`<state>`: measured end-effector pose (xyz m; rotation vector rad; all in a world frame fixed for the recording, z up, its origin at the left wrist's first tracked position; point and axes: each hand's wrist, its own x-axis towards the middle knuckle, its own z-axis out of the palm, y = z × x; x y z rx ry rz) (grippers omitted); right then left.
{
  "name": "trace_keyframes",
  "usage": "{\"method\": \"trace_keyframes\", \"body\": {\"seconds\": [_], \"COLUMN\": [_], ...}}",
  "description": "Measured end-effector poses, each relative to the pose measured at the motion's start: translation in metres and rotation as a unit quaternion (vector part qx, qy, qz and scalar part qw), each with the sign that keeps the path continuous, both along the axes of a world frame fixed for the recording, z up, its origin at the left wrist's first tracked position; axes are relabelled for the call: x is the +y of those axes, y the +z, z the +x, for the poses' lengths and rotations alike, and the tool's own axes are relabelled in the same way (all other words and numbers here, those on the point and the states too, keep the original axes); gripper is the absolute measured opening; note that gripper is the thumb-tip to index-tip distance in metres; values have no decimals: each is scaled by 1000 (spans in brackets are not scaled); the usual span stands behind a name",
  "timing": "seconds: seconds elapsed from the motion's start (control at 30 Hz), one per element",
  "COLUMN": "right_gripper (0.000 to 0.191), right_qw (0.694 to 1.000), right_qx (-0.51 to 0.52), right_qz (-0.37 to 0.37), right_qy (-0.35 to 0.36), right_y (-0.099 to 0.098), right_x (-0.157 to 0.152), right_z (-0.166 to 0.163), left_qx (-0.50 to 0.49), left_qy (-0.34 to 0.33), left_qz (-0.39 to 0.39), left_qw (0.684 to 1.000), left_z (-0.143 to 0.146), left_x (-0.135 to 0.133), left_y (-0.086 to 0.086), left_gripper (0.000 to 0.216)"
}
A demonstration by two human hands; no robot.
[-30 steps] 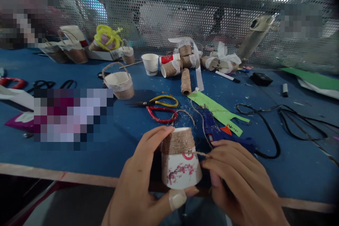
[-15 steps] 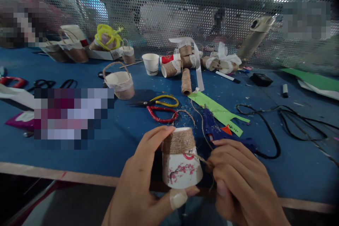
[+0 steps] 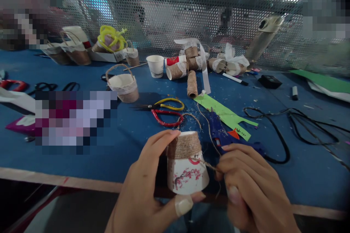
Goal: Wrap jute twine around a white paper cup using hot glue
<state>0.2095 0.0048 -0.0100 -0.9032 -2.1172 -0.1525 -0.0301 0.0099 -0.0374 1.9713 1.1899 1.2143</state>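
Observation:
A white paper cup printed with pink blossoms is held upside down between the thumb and fingers of my left hand. Brown jute twine is wound in rows around the cup's upper half. From the lowest row the strand runs to my right hand, whose closed fingers pinch it. A bandage covers my left thumb. Beyond the cup lie scissors with one yellow and one red handle. A blue glue gun rests just past my right hand, and the twine passes alongside it.
A twine spool and a green paper strip lie ahead. A small twine-wrapped basket stands to the left. Along the back are a white cup and several wrapped cups. Black cable loops on the right.
My right hand has shifted slightly to the right, still pinching the twine. My left hand and the cup stay nearly in place.

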Motion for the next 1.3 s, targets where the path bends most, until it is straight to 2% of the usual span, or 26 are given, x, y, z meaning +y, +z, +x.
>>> {"method": "trace_keyframes", "body": {"seconds": [0.1,0.27,0.47,0.83,1.0,1.07,1.17,1.3], "right_gripper": [21,21,20,22,22,23,23,24], "right_qw": [1000,1000,1000,1000,1000,1000,1000,1000], "right_qx": [9,7,9,-8,-4,-8,-5,-1], "right_qz": [-4,-3,2,-11,-17,-18,-23,-25], "right_qy": [-3,-1,2,0,-13,-12,-13,-9], "right_y": [-1,0,0,0,-1,0,2,5], "right_x": [0,-1,0,1,1,1,1,2], "right_z": [-1,1,2,0,-2,-2,-3,-2], "left_qx": [-15,5,-17,-37,1,-8,-38,-4], "left_qy": [19,-13,31,21,-9,-21,-8,-6], "left_qz": [-17,-2,-28,-24,26,12,-20,13], "left_qw": [1000,1000,999,999,1000,1000,999,1000], "left_z": [1,-2,4,4,-1,-1,1,0], "left_x": [-1,2,-3,-8,-2,-2,-3,-2], "left_y": [0,-1,3,1,0,1,1,0], "left_gripper": [78,84,78,77,85,84,81,84]}}
